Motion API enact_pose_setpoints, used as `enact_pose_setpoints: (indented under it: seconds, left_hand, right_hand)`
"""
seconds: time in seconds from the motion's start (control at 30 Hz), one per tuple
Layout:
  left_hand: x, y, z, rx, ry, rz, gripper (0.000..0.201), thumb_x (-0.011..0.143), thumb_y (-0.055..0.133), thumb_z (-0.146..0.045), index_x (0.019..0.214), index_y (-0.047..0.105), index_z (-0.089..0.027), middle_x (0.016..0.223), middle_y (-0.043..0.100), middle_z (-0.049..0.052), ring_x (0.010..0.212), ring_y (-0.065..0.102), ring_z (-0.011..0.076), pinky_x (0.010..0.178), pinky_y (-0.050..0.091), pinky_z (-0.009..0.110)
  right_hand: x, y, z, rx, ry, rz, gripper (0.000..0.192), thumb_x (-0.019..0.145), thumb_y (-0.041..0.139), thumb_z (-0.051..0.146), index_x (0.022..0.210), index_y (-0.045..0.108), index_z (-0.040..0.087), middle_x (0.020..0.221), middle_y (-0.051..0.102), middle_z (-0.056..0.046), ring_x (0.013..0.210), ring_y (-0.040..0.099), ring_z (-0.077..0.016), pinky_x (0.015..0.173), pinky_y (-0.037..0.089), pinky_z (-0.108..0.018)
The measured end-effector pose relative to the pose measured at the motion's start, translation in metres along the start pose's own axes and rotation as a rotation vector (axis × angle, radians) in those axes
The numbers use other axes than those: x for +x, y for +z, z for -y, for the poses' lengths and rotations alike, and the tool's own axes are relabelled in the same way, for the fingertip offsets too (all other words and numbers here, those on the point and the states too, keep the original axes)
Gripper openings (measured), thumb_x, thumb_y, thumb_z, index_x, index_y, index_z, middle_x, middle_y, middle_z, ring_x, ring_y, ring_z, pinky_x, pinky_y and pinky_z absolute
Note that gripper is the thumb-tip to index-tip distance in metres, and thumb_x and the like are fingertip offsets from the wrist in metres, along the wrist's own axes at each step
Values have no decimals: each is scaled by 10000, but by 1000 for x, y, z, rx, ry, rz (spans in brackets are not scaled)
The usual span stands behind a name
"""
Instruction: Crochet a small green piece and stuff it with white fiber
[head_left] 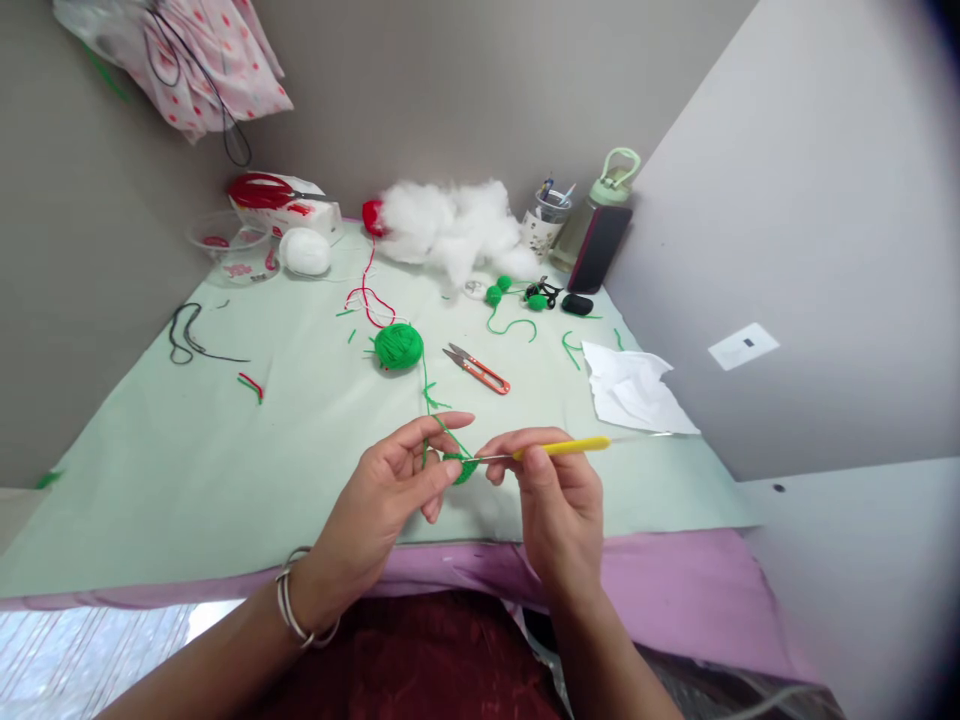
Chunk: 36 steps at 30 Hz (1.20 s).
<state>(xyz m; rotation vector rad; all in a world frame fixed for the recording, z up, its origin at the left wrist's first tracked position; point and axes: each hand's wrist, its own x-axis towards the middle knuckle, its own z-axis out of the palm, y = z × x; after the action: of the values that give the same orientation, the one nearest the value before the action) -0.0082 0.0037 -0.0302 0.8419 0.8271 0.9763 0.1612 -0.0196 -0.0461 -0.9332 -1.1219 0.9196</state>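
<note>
Green crochet piece (pixel 465 467) in our grip above the near edge of the pale green table cover (pixel 225 450), which spread across the desk under everything we used. Beyond it lay the white stuffing (pixel 450 230), then the crumpled white paper (pixel 630 390) at the right. Our left hand (pixel 390 490) pinched the small green piece between thumb and fingers, yarn running over the forefinger back to the green yarn ball (pixel 399 346). Our right hand (pixel 559 490) closed around the yellow crochet hook (pixel 562 448), its metal tip meeting the piece. The orange snips (pixel 477 369) lay just beside the ball.
</note>
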Motion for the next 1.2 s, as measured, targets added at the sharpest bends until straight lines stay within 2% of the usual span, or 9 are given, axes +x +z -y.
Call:
enact_pose_setpoints:
  seconds: [0.3,0.43,0.5,0.57,0.7,0.8,0.9,1.03,1.2]
  left_hand:
    - [-2,-2,2,167,68,-60,339,892,815,-260,1229,802,-295,845,612,-35,560,471,53,554,398,212]
    - [-5,3,4,279,182,-144,309,880,823,-192,1175,817,-282,849,612,-39,615,474,50,645,449,189]
    - [-5,5,4,196,161,-135,399,856,858,-212,1240,789,-293,861,616,-44,597,453,42,596,434,171]
    - [-4,6,2,17,26,-64,535,838,884,-263,1349,730,-293,868,615,-49,518,386,18,478,355,157]
    - [0,2,-6,-256,-191,20,495,841,880,-253,1312,742,-189,815,575,-56,451,235,-32,414,236,129]
    - [0,1,-10,-275,-148,8,458,834,881,-212,1276,764,-209,849,587,-47,463,255,-36,420,237,121]
    - [-1,4,-8,-198,-95,36,491,823,897,-237,1294,761,-266,879,616,-36,481,324,-13,415,261,131]
    - [-4,7,-3,-90,-16,-11,549,809,917,-275,1331,747,-273,904,631,-29,528,410,14,448,335,145]
    - [-7,5,-10,-197,-94,-10,572,815,911,-304,1348,729,-208,741,529,-71,487,308,8,441,273,153]
  right_hand:
    - [-7,-1,9,-345,-273,95,254,1063,523,134,1133,734,256,977,779,-43,831,723,-177,751,607,-343]
    - [-10,-4,4,-509,-462,176,288,1029,545,84,1204,706,245,1028,776,-71,926,740,-202,780,623,-356]
    - [-13,-5,0,-680,-589,194,312,1011,592,90,1258,710,241,1083,769,-101,981,735,-221,783,633,-356]
    - [-15,-4,-4,-811,-683,186,338,998,636,107,1292,718,253,1142,758,-121,1034,729,-239,795,641,-365]
    - [-12,2,-1,-591,-532,33,284,1040,566,126,1201,747,275,1013,763,-76,888,726,-211,736,628,-372]
    - [-6,7,6,-292,-304,-49,240,1058,540,158,1066,760,252,876,744,-43,720,671,-175,656,588,-347]
    - [-1,12,10,-177,-219,-28,200,1047,583,191,1011,772,246,881,757,-40,718,676,-169,643,580,-328]
    - [-3,17,9,-314,-272,6,222,1035,588,153,1045,787,253,902,774,-49,765,708,-182,652,602,-322]
    - [-13,13,9,-634,-581,121,361,987,650,112,1264,770,311,1098,768,-89,970,743,-235,780,638,-366]
